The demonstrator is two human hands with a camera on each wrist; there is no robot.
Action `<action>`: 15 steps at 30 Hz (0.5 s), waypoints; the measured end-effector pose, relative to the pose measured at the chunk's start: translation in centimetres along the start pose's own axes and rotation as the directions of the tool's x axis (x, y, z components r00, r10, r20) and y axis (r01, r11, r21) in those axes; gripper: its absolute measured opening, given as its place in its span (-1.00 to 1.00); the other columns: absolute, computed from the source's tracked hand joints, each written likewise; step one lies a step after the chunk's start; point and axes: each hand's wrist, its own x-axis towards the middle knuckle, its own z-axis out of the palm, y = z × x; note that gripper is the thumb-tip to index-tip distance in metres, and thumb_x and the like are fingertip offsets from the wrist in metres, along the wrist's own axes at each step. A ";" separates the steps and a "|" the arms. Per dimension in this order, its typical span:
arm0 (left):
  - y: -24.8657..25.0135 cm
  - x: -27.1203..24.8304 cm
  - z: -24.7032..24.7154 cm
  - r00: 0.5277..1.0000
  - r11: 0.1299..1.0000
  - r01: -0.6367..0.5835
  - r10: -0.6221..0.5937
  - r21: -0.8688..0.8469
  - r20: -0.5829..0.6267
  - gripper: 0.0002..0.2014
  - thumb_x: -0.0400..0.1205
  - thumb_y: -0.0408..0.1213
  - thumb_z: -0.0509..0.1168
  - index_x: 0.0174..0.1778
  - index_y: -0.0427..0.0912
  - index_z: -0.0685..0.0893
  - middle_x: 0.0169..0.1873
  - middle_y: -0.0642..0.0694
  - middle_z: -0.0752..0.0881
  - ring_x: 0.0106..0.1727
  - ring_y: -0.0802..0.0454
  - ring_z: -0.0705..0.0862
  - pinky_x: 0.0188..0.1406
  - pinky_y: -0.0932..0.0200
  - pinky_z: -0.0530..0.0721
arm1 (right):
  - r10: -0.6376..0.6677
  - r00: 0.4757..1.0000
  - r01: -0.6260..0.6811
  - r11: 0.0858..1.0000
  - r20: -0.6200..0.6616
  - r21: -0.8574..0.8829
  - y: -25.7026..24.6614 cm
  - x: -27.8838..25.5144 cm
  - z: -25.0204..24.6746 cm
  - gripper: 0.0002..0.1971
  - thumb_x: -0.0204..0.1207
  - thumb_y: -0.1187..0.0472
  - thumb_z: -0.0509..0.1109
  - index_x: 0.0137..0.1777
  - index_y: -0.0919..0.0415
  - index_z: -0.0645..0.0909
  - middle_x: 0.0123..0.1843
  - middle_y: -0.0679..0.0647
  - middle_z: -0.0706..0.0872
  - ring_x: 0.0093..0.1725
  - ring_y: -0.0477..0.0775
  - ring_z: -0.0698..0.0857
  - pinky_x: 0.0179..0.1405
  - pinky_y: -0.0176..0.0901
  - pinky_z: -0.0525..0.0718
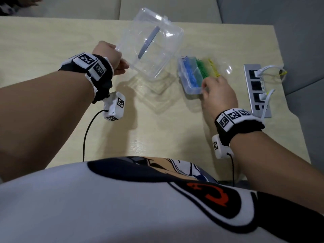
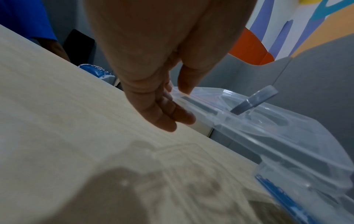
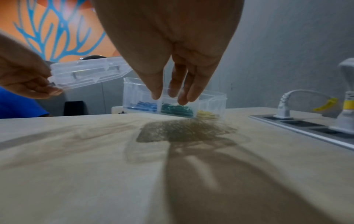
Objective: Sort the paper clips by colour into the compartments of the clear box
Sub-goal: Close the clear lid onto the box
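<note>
Head view hides the left hand (image 1: 112, 57)'s fingers behind its own back, so only the left wrist view shows them: fingers (image 2: 168, 115) and thumb pinch the near-left edge of the clear lid (image 1: 150, 44), which is held tilted above the desk (image 1: 52, 41). A grey handle (image 1: 149, 42) shows through the lid, its outline smeared by the plastic. Beneath the lid, only faint reflections and a shadow lie on the desk.

To the right, the box (image 1: 191, 79) stands open on the desk. Blue clips (image 1: 192, 74) fill its left compartment, green clips (image 1: 203, 69) the middle one and yellow clips (image 1: 213, 67) the right; single clips are too blurred to make out. The box's far-right corner fades into glare in the head view, while the right wrist view shows all three compartments from the side.

The right hand (image 1: 217, 93) hangs over the box's near edge, palm down. From above its fingertips are hidden; the right wrist view shows fingers (image 3: 191, 89) straight and slack, pointing down at the box front and holding nothing. Whether they touch the wall cannot be told.

At far right a power strip (image 1: 256, 90) with white plugs lies on the desk.
</note>
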 end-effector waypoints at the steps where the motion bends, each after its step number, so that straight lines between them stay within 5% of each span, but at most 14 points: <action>1: 0.2 0.1 -0.1 1.000 1.000 -0.009 0.009 0.001 -0.002 -0.63 0.70 -0.40 0.10 0.44 -0.26 0.49 -0.42 -0.16 0.72 -0.56 0.12 0.72 -0.50 0.20 0.72 | 0.019 1.000 -0.019 1.000 -0.018 -0.005 0.2 0.2 -0.3 -0.87 0.60 0.24 0.25 0.08 0.18 0.58 0.07 0.25 0.57 -0.08 0.31 0.58 -0.18 0.02 0.58; 10: 1.4 0.8 -0.7 0.999 0.998 -0.033 0.033 -0.044 -0.001 -0.66 0.70 -0.42 0.08 0.40 -0.25 0.51 -0.40 -0.13 0.67 -0.54 0.12 0.70 -0.44 0.20 0.75 | 0.026 0.996 -0.034 0.994 -0.080 -0.107 0.6 0.3 -0.5 -0.90 0.60 0.21 0.26 0.06 0.16 0.55 0.05 0.24 0.58 -0.07 0.31 0.58 -0.16 0.10 0.63; 15: 1.2 0.9 -0.1 0.999 0.999 -0.040 0.041 -0.026 0.029 -0.67 0.69 -0.41 0.09 0.38 -0.25 0.52 -0.40 -0.12 0.69 -0.53 0.12 0.72 -0.45 0.21 0.74 | -0.115 0.987 0.134 0.975 0.116 -0.176 -0.6 -1.7 1.6 -0.90 0.53 0.22 0.32 0.01 0.16 0.58 -0.09 0.25 0.57 -0.23 0.30 0.58 -0.32 0.04 0.56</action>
